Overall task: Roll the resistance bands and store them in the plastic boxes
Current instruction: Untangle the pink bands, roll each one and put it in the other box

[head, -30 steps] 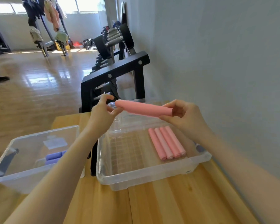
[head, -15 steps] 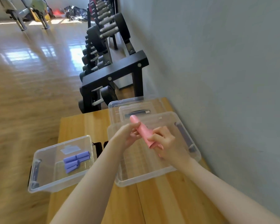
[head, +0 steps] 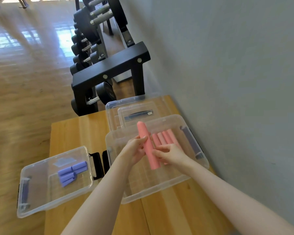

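A rolled pink band (head: 148,146) is held between both hands above the right clear plastic box (head: 159,190), lying lengthwise just left of several pink rolls (head: 165,138) on the box floor. My left hand (head: 136,150) pinches its middle from the left. My right hand (head: 170,154) grips it lower down from the right. The left clear box (head: 41,200) holds several rolled purple bands (head: 72,172).
Both boxes stand on a wooden table (head: 159,216) against a grey wall. Two clear lids (head: 134,111) lie stacked behind the right box. A black dumbbell rack (head: 107,65) stands beyond the table's far edge. Black clips (head: 98,163) sit between the boxes.
Both hands have lowered the pink roll from chest height into the right box and turned it from crosswise to lengthwise, beside the stored rolls. The camera has tilted downward.
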